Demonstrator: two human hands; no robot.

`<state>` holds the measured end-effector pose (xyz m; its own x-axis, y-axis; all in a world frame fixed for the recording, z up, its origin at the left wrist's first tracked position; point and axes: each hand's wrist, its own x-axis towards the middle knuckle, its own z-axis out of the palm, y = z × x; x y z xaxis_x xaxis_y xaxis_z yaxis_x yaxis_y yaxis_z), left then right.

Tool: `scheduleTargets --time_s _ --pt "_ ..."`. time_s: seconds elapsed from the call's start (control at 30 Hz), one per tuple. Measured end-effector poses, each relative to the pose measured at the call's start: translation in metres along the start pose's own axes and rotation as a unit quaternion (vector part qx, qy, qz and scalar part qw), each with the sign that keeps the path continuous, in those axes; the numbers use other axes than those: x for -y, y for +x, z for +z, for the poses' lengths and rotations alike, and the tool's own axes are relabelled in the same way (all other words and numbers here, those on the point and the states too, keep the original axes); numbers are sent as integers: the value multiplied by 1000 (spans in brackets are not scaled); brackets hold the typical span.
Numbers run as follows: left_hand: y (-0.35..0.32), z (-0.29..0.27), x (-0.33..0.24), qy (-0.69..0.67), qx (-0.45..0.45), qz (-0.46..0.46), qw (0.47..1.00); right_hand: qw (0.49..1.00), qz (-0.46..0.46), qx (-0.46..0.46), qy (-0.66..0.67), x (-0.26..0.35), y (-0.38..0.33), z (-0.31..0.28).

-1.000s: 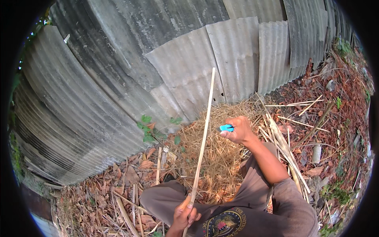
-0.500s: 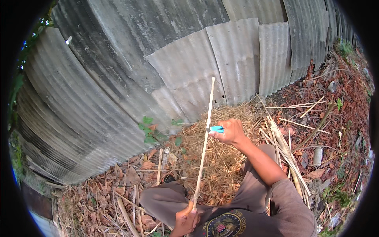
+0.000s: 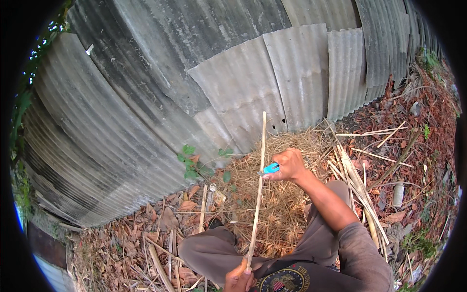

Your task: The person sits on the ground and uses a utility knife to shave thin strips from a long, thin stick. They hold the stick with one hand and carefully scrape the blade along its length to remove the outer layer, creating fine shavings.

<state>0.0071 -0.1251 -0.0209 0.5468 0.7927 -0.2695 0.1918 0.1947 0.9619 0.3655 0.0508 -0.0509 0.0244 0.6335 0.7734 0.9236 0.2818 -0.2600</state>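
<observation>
A long pale stick, apparently split bamboo or cane (image 3: 257, 214), slants up from my lap toward the metal wall. My left hand (image 3: 240, 278) is closed round its lower end, thumb along the top. In my right hand (image 3: 288, 165) is a blue-handled utility knife (image 3: 271, 168), its dark blade end against the stick above the middle. The right thumb rests close to the stick, near the blade. Below the stick lies a heap of thin tan shavings (image 3: 272, 209), between my bent legs (image 3: 321, 219).
A corrugated metal wall (image 3: 243, 78) rises just ahead. On the right lies a bundle of pale strips (image 3: 355, 182) beside a plastic bottle (image 3: 398, 194). More sticks (image 3: 160, 266) lie among dry leaves on the left. A small green plant (image 3: 188, 163) grows at the wall's foot.
The knife and right hand have moved slightly down along the stick toward me. The stick's far tip sits lower, and the whole view has shifted a little.
</observation>
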Motion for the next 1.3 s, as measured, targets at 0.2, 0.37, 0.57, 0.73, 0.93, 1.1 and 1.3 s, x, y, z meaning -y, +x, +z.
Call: scheduleTargets --time_s 0.2,0.37,0.57,0.73,0.93,1.1,1.3 --pt "-13 5 -5 -39 -39 -72 996 999 -18 21 29 0 0 16" --pt "-19 7 -12 -24 -56 -120 991 973 212 89 -12 -25 11 25" --pt "-25 4 -4 -53 -62 -141 987 991 66 79 -84 -73 29 13" --pt "-34 -1 -1 -74 -77 -162 981 859 507 66 -35 -150 25 6" --pt "-34 -12 9 -147 -164 -176 959 910 408 78 4 -85 48 25" --pt "-18 -26 33 -250 -84 -106 959 970 164 160 86 2 38 28" --pt "5 -19 10 -285 -51 5 957 970 -11 213 116 62 25 21"
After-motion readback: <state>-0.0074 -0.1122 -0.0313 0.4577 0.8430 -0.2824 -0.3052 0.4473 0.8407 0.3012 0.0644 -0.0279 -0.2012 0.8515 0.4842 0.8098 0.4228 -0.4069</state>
